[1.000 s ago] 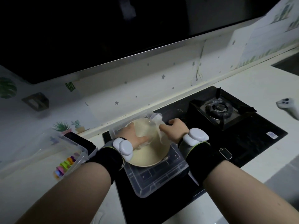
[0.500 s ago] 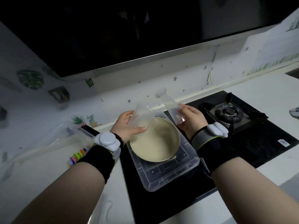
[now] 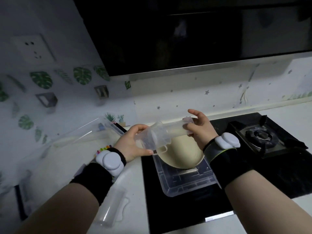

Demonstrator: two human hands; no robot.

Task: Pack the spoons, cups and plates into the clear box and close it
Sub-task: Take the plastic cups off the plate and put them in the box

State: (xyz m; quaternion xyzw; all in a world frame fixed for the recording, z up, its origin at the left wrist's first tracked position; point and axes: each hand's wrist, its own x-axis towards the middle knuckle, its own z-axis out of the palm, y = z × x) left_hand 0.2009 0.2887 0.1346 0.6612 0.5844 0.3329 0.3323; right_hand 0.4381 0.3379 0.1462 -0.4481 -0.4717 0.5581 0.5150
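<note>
The clear box (image 3: 187, 184) stands on the black hob with cream plates (image 3: 182, 154) inside it. Above the plates I hold two clear plastic cups on their sides. My left hand (image 3: 133, 144) grips one clear cup (image 3: 152, 138). My right hand (image 3: 200, 127) holds the base of the other clear cup (image 3: 175, 128), whose open end points into the left cup. Several coloured spoons (image 3: 103, 148) show just behind my left wrist.
A gas burner (image 3: 258, 134) sits to the right on the hob (image 3: 185, 210). A clear lid (image 3: 81, 132) leans at the back left of the white counter (image 3: 55, 168). Another clear plastic piece (image 3: 111, 206) lies near the front edge. The range hood hangs overhead.
Both hands have lifted the two cups up from the plates and turned them sideways, bringing them together mouth to mouth. The view has swung to the left.
</note>
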